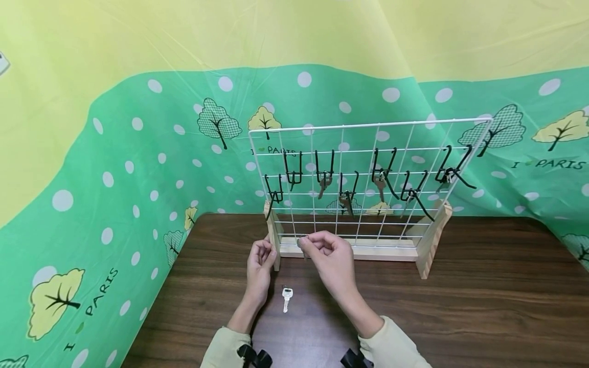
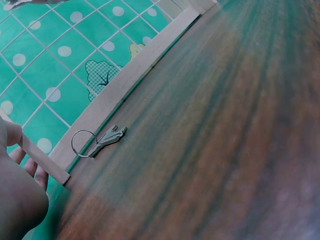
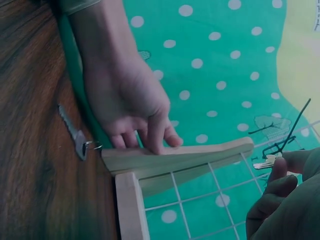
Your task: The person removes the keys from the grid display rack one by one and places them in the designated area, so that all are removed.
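My left hand [image 1: 259, 268] grips the left wooden end piece [image 3: 175, 155] of a white wire grid rack [image 1: 391, 122] near its foot. In front of the grid, my right hand [image 1: 333, 263] pinches a small key [image 3: 265, 164] between thumb and forefinger; the fingers cover part of it. On the table, close to the left hand, lies another silver key [image 1: 287, 299]. The left wrist view shows the ring [image 2: 82, 143] on that key. Black hooks hang on the grid, among them a lower left hook [image 1: 274, 196] and an upper left hook [image 1: 293, 168].
Several hooks carry keys, such as a brownish key [image 1: 324, 183] and one on the far right hook [image 1: 453, 171]. A wooden base bar [image 1: 386, 251] joins the rack's end pieces on the brown table [image 1: 497, 306]. A green and yellow patterned cloth [image 1: 152, 153] hangs behind.
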### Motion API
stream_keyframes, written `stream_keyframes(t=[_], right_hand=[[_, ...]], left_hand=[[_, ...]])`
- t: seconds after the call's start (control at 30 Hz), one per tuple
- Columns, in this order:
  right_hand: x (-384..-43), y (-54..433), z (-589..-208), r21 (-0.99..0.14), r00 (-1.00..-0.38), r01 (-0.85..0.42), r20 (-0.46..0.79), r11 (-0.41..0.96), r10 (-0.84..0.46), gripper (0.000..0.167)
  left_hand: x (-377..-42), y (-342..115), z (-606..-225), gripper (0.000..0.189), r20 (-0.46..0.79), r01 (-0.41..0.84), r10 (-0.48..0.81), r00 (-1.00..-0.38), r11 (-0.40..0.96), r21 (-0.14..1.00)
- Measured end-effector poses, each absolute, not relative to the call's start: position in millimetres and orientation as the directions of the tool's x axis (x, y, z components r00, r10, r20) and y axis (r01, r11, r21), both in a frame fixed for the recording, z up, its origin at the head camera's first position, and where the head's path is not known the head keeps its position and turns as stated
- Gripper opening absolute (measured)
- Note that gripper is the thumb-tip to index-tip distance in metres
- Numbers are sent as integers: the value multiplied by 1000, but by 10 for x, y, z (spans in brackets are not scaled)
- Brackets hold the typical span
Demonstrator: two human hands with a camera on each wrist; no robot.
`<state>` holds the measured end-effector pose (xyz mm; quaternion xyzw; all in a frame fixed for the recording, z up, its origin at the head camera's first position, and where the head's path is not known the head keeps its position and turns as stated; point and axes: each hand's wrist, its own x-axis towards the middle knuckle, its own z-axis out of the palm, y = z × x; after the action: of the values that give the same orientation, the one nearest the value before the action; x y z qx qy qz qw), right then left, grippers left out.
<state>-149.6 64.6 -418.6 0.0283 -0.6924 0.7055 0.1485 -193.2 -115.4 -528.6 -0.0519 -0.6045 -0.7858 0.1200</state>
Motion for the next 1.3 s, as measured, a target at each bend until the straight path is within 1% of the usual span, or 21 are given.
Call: stream_keyframes(t=[0.07,0.2,0.3,0.53,0.73,0.97,1.1,1.17,1.3], right_hand=[[-1498,654,-4206,-970,-955,-243,242,16,169,10],[-1500,663,-4254,-977,-964,-210,214,43,161,11],[-1499,666,-4297,-980,-969,-187,196,68,149,10],[-1491,682,-4408,-980,-977,-158,173,122,123,6],[-1478,688,-4490,-977,-981,-140,159,162,110,8],[-1465,696,-4573,-979,-995,-63,78,195,70,9],[-1458,700,-4612,-974,-996,-52,66,221,55,9],[-1458,703,-4631,-970,-997,-49,61,237,46,9],[-1455,713,-4686,-961,-999,-35,44,276,27,11]], left_hand=[[-1933,-1154,-5287,10,227,252,-129,-965,-241,937],[-1938,-1153,-5287,12,222,250,-135,-966,-244,937],[-1939,-1152,-5283,9,222,249,-134,-966,-239,939],[-1933,-1157,-5284,20,224,245,-116,-968,-218,945],[-1929,-1161,-5284,21,220,241,-115,-969,-216,946],[-1923,-1167,-5290,22,216,239,-120,-969,-239,941],[-1922,-1170,-5292,23,216,240,-120,-969,-245,939],[-1923,-1168,-5290,22,216,240,-121,-969,-244,940],[-1927,-1161,-5284,11,212,238,-126,-969,-244,940]])
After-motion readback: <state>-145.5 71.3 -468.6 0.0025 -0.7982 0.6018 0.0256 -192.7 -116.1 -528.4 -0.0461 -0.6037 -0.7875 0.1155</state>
